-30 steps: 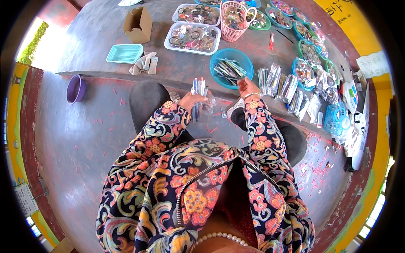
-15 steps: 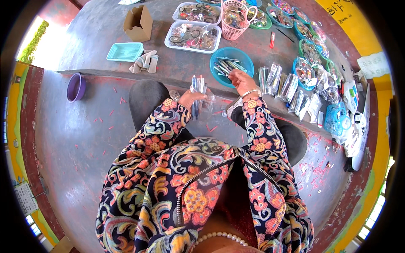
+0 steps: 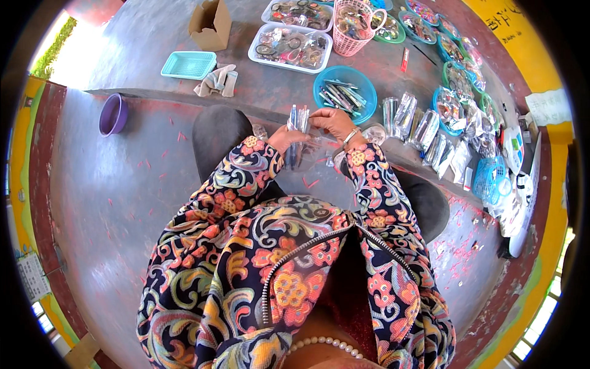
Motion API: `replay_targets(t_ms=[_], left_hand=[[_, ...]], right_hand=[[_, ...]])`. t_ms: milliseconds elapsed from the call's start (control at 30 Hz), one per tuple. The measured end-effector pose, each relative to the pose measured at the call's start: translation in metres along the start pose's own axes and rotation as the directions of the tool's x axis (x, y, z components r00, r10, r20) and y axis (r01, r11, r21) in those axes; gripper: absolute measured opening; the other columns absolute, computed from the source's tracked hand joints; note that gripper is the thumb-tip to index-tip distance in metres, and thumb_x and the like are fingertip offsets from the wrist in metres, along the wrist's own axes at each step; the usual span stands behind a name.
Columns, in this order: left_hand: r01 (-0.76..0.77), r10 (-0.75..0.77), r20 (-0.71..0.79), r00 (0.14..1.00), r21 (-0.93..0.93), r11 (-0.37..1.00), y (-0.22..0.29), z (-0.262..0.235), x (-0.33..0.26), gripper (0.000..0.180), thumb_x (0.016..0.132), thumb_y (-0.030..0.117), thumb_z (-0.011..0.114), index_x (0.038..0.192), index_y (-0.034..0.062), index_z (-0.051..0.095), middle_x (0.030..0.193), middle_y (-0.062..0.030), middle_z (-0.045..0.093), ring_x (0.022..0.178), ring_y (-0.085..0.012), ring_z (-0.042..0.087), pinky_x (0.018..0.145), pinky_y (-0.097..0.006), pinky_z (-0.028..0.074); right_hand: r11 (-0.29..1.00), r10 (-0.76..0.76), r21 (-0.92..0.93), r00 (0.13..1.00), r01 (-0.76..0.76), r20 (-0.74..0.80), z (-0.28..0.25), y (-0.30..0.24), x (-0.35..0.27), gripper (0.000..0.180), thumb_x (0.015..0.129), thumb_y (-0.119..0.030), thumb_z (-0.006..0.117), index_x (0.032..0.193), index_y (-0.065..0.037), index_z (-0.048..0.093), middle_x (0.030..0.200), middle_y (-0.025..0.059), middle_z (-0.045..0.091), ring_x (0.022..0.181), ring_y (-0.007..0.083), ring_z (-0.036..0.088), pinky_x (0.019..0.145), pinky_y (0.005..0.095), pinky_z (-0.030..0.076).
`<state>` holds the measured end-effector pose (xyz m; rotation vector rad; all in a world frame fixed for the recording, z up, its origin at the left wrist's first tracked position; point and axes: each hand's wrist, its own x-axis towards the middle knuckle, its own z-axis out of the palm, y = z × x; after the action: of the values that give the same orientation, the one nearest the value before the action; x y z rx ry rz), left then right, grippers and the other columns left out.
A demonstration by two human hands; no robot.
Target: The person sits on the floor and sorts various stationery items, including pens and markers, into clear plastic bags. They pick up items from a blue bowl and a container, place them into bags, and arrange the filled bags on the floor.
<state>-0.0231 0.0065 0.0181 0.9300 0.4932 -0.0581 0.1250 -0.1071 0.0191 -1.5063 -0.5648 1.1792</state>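
My left hand is closed round a bundle of slim pens standing upright, with a clear plastic bag around their lower part. My right hand reaches in from the right, and its fingertips are pinched at the upper end of the bundle. What lies between those fingertips is too small to make out. Just beyond the right hand, a blue round basin holds several more loose pens in pale and dark colours.
Several filled plastic packets lie right of the basin. Farther back are a pink basket, white trays of bagged items and a cardboard box. A turquoise basket, cloth gloves and purple tub are left.
My right hand has come back from the blue basin to the pens in my left hand. The left hand keeps its hold. The whole view has shifted slightly.
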Motion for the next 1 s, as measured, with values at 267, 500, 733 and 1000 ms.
replay_targets(t_ms=[267, 500, 733, 1000], left_hand=[[0.073, -0.071, 0.068, 0.995, -0.022, 0.997, -0.004, -0.006, 0.007, 0.038, 0.072, 0.009, 0.061, 0.108, 0.0001, 0.052, 0.091, -0.0119, 0.061, 0.081, -0.0226, 0.062, 0.069, -0.034, 0.049], [0.005, 0.000, 0.066, 0.998, -0.077, 0.997, -0.006, -0.013, 0.007, 0.038, 0.070, 0.009, 0.063, 0.106, 0.0024, 0.053, 0.088, -0.0106, 0.061, 0.078, -0.0228, 0.062, 0.065, -0.034, 0.050], [0.014, -0.007, 0.058, 0.998, -0.111, 0.994, -0.003, -0.007, 0.004, 0.034, 0.070, 0.009, 0.063, 0.102, 0.0028, 0.055, 0.085, -0.0100, 0.061, 0.077, -0.0214, 0.062, 0.063, -0.032, 0.050], [0.039, -0.042, -0.031, 0.999, -0.084, 0.996, -0.005, -0.009, 0.006, 0.030, 0.071, 0.011, 0.062, 0.100, 0.0034, 0.056, 0.084, -0.0110, 0.062, 0.075, -0.0206, 0.062, 0.062, -0.031, 0.050]], right_hand=[[0.858, -0.068, 0.473, 0.957, 0.200, -0.281, -0.035, -0.002, 0.000, 0.012, 0.080, -0.015, 0.060, 0.088, -0.006, 0.059, 0.073, 0.0025, 0.061, 0.062, 0.0121, 0.058, 0.052, 0.0210, 0.044], [0.638, -0.079, 0.707, 0.939, 0.305, -0.334, -0.055, 0.001, 0.000, 0.012, 0.081, -0.011, 0.059, 0.089, -0.003, 0.058, 0.075, 0.0077, 0.062, 0.063, 0.0154, 0.060, 0.054, 0.0234, 0.048], [0.723, 0.083, 0.667, 0.936, 0.179, -0.341, -0.069, 0.040, 0.008, 0.012, 0.080, -0.015, 0.063, 0.085, -0.005, 0.058, 0.074, 0.0068, 0.062, 0.064, 0.0158, 0.061, 0.051, 0.0239, 0.048], [0.681, 0.206, 0.709, 0.880, 0.185, -0.428, -0.091, 0.094, 0.021, 0.012, 0.082, -0.013, 0.059, 0.087, -0.002, 0.057, 0.075, 0.0098, 0.062, 0.065, 0.0181, 0.061, 0.054, 0.0259, 0.049]])
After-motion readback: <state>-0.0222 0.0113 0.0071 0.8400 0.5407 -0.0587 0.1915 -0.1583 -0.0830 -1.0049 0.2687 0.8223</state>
